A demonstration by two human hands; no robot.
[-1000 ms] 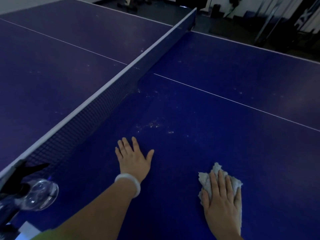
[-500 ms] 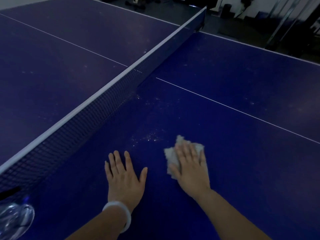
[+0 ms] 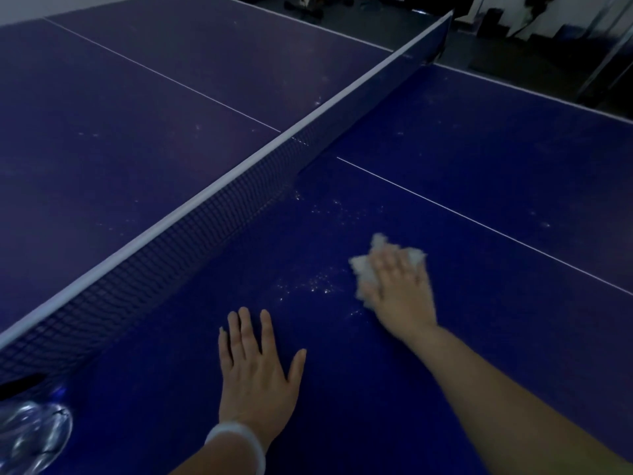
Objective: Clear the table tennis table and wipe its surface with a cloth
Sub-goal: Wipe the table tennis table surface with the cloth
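Note:
The blue table tennis table (image 3: 479, 173) fills the view. My right hand (image 3: 399, 291) presses a crumpled white cloth (image 3: 375, 260) flat against the near half of the table, blurred by motion. My left hand (image 3: 257, 368) lies flat on the table with fingers spread and holds nothing; a white bangle sits on its wrist. Pale dust specks (image 3: 311, 284) lie on the surface just left of the cloth and further up towards the net.
The dark net (image 3: 212, 214) with its white top band runs diagonally from lower left to upper right. A clear plastic bottle (image 3: 32, 430) lies at the lower left by the net post. Dark floor and gear show beyond the far edge.
My right hand has slid the cloth from the lower right towards the net and the dust patch. My left hand stays planted flat. The view has shifted forward.

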